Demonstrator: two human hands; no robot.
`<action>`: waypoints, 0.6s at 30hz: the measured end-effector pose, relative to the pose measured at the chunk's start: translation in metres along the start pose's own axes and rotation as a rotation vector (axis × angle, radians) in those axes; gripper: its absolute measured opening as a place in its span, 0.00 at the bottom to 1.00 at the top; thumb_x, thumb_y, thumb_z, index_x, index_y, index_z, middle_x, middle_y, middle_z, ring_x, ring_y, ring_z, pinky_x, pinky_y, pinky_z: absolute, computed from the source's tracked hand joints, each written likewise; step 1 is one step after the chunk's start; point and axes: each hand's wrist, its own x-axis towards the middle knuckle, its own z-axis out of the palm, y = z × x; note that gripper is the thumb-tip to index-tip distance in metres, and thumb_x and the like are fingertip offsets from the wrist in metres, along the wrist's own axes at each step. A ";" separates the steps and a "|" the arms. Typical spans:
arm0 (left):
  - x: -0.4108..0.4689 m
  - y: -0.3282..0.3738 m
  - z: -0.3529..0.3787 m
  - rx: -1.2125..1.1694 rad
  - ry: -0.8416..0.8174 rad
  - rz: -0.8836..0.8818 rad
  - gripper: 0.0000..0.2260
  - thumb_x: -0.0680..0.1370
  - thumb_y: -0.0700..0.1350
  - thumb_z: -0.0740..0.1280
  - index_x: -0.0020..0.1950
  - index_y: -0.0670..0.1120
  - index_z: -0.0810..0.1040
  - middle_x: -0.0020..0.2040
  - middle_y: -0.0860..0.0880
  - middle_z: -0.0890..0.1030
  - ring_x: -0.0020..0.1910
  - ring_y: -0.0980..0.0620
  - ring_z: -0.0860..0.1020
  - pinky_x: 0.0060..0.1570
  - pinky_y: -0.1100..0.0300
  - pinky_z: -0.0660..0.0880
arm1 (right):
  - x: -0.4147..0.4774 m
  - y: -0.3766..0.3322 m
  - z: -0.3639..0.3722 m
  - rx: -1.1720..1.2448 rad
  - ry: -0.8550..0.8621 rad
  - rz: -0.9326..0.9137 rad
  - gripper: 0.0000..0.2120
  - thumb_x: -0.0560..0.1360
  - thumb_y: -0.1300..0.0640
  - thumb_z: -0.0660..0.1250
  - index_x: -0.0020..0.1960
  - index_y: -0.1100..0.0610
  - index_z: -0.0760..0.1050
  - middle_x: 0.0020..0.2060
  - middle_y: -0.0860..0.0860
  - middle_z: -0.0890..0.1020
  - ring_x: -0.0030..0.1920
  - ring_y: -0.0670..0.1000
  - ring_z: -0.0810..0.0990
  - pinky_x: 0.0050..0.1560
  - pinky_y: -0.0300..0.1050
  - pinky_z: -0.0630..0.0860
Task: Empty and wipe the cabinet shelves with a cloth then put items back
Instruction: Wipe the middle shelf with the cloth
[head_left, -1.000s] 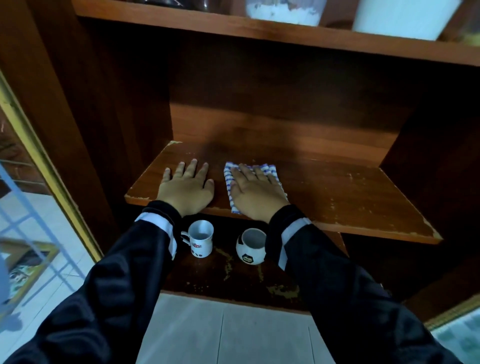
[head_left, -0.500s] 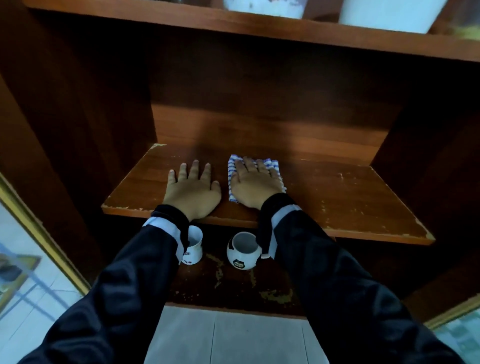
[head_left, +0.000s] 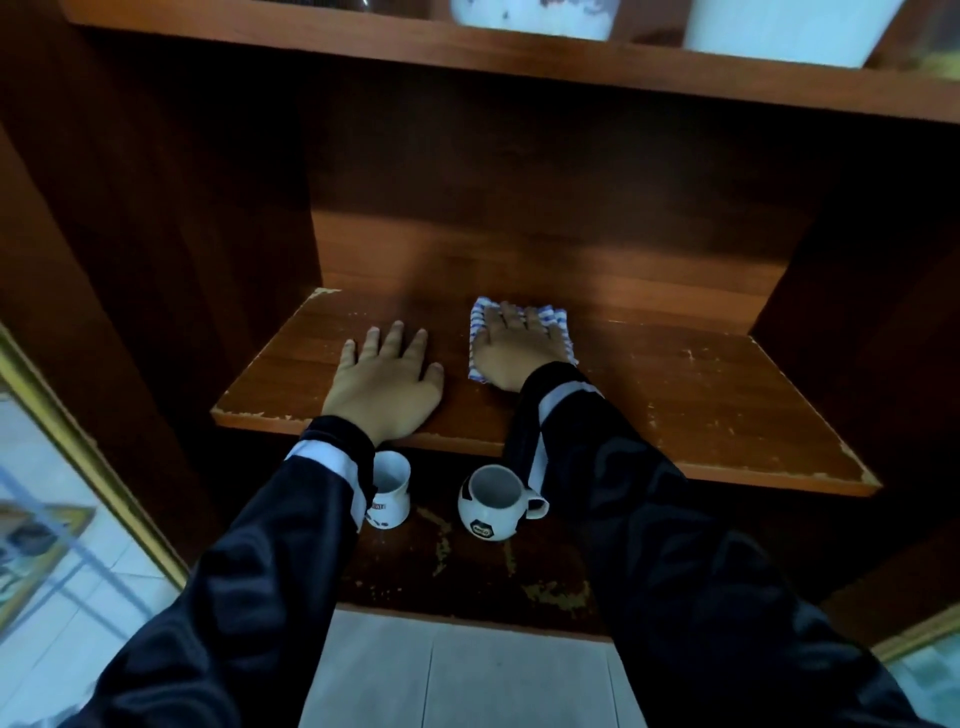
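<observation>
Since 1 second ago, the right hand (head_left: 511, 353) has slid the blue-and-white striped cloth (head_left: 560, 322) from the near edge toward the far back of the brown wooden middle shelf (head_left: 701, 405). Its fingers lie straight, pressing the cloth flat. The left hand (head_left: 387, 379) rests open, fingers spread, on bare wood just left of the cloth. Below stand 2 mugs: a white ceramic mug (head_left: 389, 486) and a football-patterned mug (head_left: 493, 501). To wipe well, keep the palm flat, then sweep right over the scuffed wood in overlapping strokes.

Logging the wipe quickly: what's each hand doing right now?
Left hand: open, flat on the shelf.
Right hand: open, pressing the cloth onto the shelf.
</observation>
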 end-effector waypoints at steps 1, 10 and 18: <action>0.000 0.000 0.000 0.001 -0.002 0.000 0.27 0.84 0.58 0.46 0.82 0.54 0.47 0.82 0.50 0.45 0.80 0.47 0.43 0.77 0.48 0.40 | -0.004 0.002 0.001 -0.002 0.005 -0.016 0.26 0.83 0.48 0.42 0.80 0.52 0.45 0.79 0.49 0.45 0.79 0.56 0.42 0.76 0.59 0.41; -0.004 0.000 0.002 0.028 0.009 -0.003 0.26 0.84 0.58 0.46 0.82 0.54 0.47 0.82 0.52 0.45 0.80 0.48 0.44 0.77 0.48 0.41 | -0.053 0.019 0.009 -0.013 0.040 -0.113 0.26 0.84 0.47 0.42 0.80 0.50 0.46 0.79 0.47 0.46 0.79 0.53 0.43 0.76 0.57 0.41; -0.003 0.015 0.004 0.052 -0.025 -0.069 0.26 0.84 0.57 0.45 0.82 0.52 0.45 0.82 0.50 0.43 0.80 0.44 0.43 0.77 0.45 0.40 | -0.080 0.033 0.015 -0.014 0.061 -0.124 0.26 0.84 0.46 0.42 0.80 0.49 0.46 0.79 0.47 0.46 0.79 0.53 0.42 0.76 0.57 0.41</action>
